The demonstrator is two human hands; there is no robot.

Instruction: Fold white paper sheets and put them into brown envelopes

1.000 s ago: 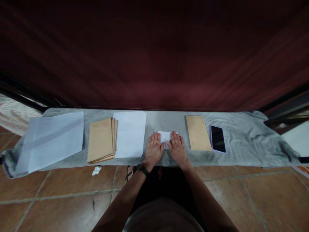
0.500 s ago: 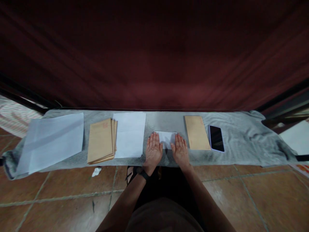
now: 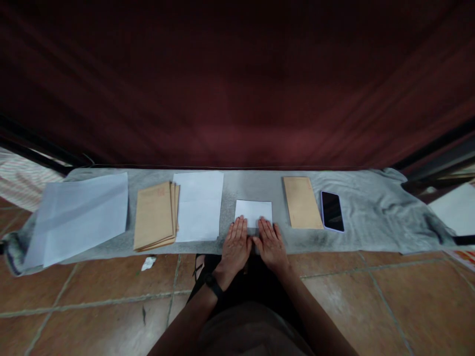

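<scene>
A small folded white paper (image 3: 254,209) lies flat on the grey cloth in front of me. My left hand (image 3: 236,243) rests palm down with its fingertips on the paper's near left edge, fingers stretched out. On the near right edge lie the fingertips of my right hand (image 3: 270,242), also flat and extended. The two thumbs point toward each other just below the paper. To the right of the paper is a single brown envelope (image 3: 303,203). On its left lies a white sheet (image 3: 199,207) with a crease across it.
A fanned stack of brown envelopes (image 3: 154,215) sits left of the white sheet. Large white sheets (image 3: 85,212) lie at the far left. A phone (image 3: 332,211) is right of the single envelope. Grey cloth (image 3: 382,212) covers the narrow surface, and a dark red curtain (image 3: 237,99) hangs behind.
Both hands have slid toward me and closer together, from the paper's sides to its near edge. More of the folded paper now shows.
</scene>
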